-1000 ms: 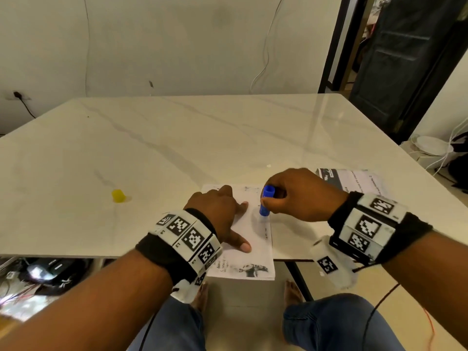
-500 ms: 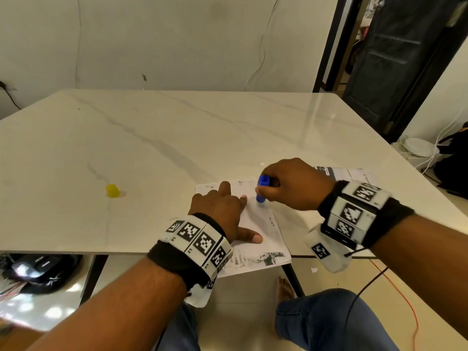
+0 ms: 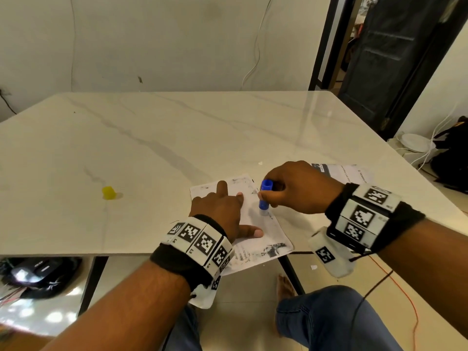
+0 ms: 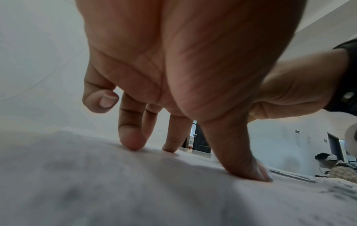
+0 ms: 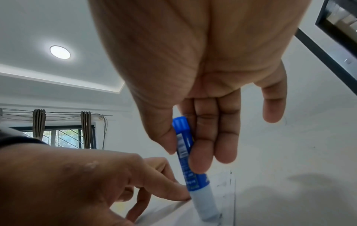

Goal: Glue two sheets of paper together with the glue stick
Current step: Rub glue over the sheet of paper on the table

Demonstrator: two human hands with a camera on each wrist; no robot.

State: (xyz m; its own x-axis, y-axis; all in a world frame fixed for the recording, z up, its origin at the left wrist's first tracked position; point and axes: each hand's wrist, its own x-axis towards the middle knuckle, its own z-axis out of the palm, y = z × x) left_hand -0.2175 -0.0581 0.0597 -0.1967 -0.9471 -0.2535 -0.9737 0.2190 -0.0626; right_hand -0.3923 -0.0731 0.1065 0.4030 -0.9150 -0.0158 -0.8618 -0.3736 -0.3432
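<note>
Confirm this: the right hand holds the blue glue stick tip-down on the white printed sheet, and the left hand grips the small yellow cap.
Wrong on the cap. The head view shows the small yellow cap alone on the marble table; the left hand presses the white printed sheet. The right hand does hold the blue glue stick tip-down.

Blue glue stick (image 3: 264, 198) stands nearly upright, tip on printed sheet (image 3: 255, 239) at table edge.

The right hand (image 3: 301, 190) hides part of the second sheet (image 3: 352, 172); print on the near sheet (image 3: 255, 245) is unreadable.
</note>
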